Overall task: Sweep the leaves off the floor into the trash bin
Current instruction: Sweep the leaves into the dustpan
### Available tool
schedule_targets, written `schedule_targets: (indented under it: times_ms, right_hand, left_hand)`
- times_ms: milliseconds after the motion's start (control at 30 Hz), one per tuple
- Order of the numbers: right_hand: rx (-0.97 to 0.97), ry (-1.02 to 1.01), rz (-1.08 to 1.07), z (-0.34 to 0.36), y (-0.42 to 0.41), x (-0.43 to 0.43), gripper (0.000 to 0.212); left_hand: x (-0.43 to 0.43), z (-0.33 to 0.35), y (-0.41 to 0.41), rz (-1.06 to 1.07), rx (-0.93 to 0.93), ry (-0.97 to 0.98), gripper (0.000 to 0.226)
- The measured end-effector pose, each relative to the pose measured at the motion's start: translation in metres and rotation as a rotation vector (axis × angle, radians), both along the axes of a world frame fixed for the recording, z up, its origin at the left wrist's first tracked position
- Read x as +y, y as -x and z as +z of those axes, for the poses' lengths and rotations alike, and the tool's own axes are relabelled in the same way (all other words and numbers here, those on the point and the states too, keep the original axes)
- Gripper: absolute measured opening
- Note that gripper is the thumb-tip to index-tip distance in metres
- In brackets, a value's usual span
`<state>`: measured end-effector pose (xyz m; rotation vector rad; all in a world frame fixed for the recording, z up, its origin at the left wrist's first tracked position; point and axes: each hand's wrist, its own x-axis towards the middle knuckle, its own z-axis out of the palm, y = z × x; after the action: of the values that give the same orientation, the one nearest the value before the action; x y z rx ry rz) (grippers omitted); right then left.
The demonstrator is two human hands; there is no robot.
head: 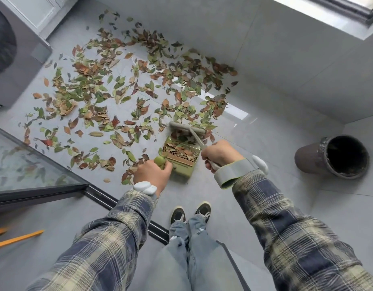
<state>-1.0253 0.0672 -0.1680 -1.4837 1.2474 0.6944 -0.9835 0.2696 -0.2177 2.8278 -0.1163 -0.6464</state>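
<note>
Left grip [153, 175] is curled round the green handle [159, 161] of the dustpan [182, 164], knuckles up, with the wrist bent down toward the floor [265, 148]. Right grip [220, 156] is wrapped round the pale shaft of the broom [186, 129]. The shaft runs forward and down to the broom head. Both arms reach out ahead of the person's shoes, the two grips near each other and roughly level.

The dustpan sits on the floor just beyond the grips, mouth facing away. The broom head lies across that mouth. A layer of leaves [179, 151] is already inside the pan. One load is therefore judged collected but not emptied.

The trash bin [307, 159] stands near the floor's right edge, close to the wall and well apart from the dustpan. Its interior is dark, so its contents cannot be made out.

Beyond the pan, the bulk of the leaves lie scattered across the floor. They spread from the glass panel [34, 164] at the left edge up to the far edge under the wall, and are densest toward that far edge.

Assessment: the task is at an early stage. Most of the sweeping is outstanding, as is the carry of this load to the bin.
</note>
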Motion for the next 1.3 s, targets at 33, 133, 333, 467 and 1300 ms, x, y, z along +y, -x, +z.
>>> schedule_targets:
  times_ms: [33, 133, 333, 467, 1300]
  right_hand:
    - [-0.013, 0.020, 0.015, 0.007, -0.004, -0.003, 0.026]
    - [-0.022, 0.066, 0.068, 0.018, -0.007, -0.006, 0.022]
    - [-0.050, 0.153, 0.219, 0.010, 0.005, 0.008, 0.022]
    - [0.016, 0.223, 0.410, 0.010, 0.022, 0.023, 0.017]
    - [-0.133, 0.092, 0.007, -0.001, 0.030, 0.001, 0.021]
  left_hand:
    - [0.000, 0.002, 0.000, 0.000, 0.001, 0.002, 0.049]
    - [0.000, 0.005, 0.003, -0.005, -0.003, 0.003, 0.048]
    - [-0.004, 0.006, 0.002, -0.003, 0.001, 0.018, 0.047]
    - [-0.004, 0.010, 0.009, -0.023, -0.016, -0.013, 0.048]
    - [-0.004, 0.000, 0.008, -0.008, -0.061, 0.026, 0.047]
